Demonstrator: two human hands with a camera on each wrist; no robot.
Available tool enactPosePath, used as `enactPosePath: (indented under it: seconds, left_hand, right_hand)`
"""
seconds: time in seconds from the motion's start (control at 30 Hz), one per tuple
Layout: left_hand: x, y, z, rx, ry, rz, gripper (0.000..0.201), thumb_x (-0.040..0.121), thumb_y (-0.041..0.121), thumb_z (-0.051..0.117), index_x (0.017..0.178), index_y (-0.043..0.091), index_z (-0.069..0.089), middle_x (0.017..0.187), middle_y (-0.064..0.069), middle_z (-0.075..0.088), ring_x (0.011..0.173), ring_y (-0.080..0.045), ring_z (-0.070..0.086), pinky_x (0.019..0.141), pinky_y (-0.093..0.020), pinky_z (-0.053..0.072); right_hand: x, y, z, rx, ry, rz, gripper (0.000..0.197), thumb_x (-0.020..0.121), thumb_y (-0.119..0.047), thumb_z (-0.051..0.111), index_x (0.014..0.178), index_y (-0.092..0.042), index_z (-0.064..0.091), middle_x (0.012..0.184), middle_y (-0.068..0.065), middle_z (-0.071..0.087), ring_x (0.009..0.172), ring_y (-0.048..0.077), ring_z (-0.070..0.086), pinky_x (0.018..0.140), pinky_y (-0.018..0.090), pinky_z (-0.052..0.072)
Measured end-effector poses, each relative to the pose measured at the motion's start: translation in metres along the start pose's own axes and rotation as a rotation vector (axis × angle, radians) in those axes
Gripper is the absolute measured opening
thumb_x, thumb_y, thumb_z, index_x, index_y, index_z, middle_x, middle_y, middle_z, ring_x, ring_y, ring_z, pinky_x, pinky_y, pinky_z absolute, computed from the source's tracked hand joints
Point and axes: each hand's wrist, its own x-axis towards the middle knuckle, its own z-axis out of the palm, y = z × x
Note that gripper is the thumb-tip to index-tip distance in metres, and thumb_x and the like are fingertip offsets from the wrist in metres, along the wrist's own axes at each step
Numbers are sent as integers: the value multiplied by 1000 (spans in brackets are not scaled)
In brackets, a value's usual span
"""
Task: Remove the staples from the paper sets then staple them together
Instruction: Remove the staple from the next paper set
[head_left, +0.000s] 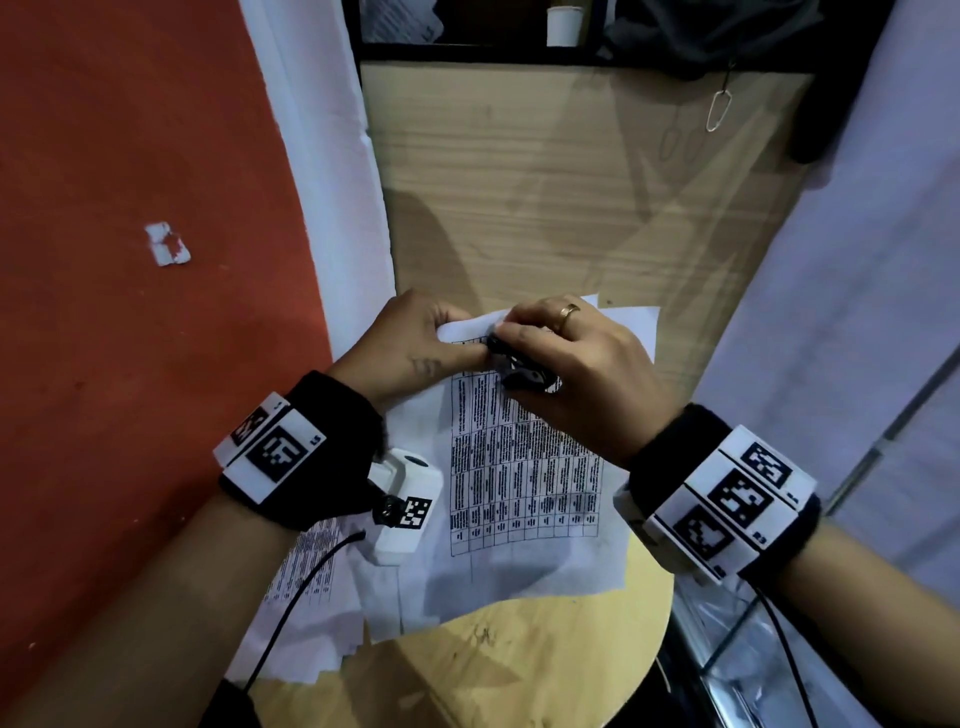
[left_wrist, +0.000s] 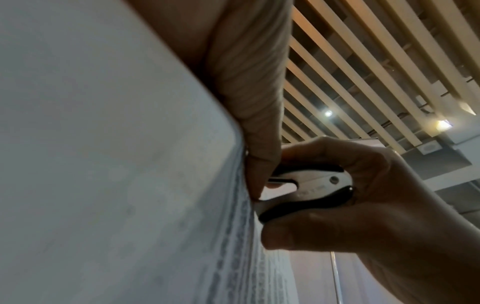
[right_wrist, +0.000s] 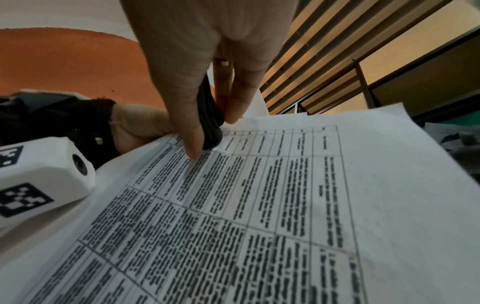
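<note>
Round wooden table (head_left: 519, 670) carries loose printed sheets spread under your wrists. The paper set (head_left: 524, 467) you work on lies just below your fingers, top-left corner lifted off the table. It's thin, floppy and tears easily, so support it right beside the staple, not at the far edge. Your left hand (head_left: 415, 343) does that: thumb and fingers pinch the corner. Your right hand (head_left: 576, 374) curls around the black staple remover (left_wrist: 306, 191), light, rigid, smooth-sided; squeeze it on both grips. Its claws sit at the pinched corner, touching your left thumb. Staple itself too small to make out.
</note>
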Motion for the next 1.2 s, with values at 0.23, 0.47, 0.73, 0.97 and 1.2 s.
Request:
enactPosePath:
  seconds: [0.23,0.47,0.73,0.97,1.2]
  left_hand:
    - [-5,6,2,15,47,0,48,65,37,78,75,-8,64,66,-3,44,67,-12,42,64,-31,29]
    - [-6,9,2,63,68,5,36,63,34,76,71,0,67,62,1,45,63,-9,42,63,-29,31]
    - [-9,10,-1,10,-6,-13,30,56,32,77,64,5,67,59,4,46,59,-6,40,58,-26,28]
    - [-10,9,-1,-58,-59,-11,38,75,-4,73,47,21,64,44,15,45,45,6,39,45,-10,31]
    - [-8,9,0,-115,-81,-15,20,75,3,74,63,19,70,55,13,58,55,4,50,53,-11,39]
  right_hand:
    - [0,0,2,-26,-10,-38,27,63,-6,75,88,-1,69,90,13,67,77,33,63,53,37,53]
    - [1,2,6,-45,-15,-38,16,71,-8,70,84,-1,67,89,13,66,78,33,62,48,39,52]
    - [1,4,9,-48,-30,-78,15,71,-10,70,83,-1,68,86,14,67,74,32,63,49,38,52]
    - [3,7,11,-18,-63,-96,17,68,-12,71,79,0,67,80,14,65,70,32,61,48,35,51]
    - [4,13,15,11,-48,-63,17,68,-12,71,81,-1,68,78,13,66,69,32,62,51,36,52]
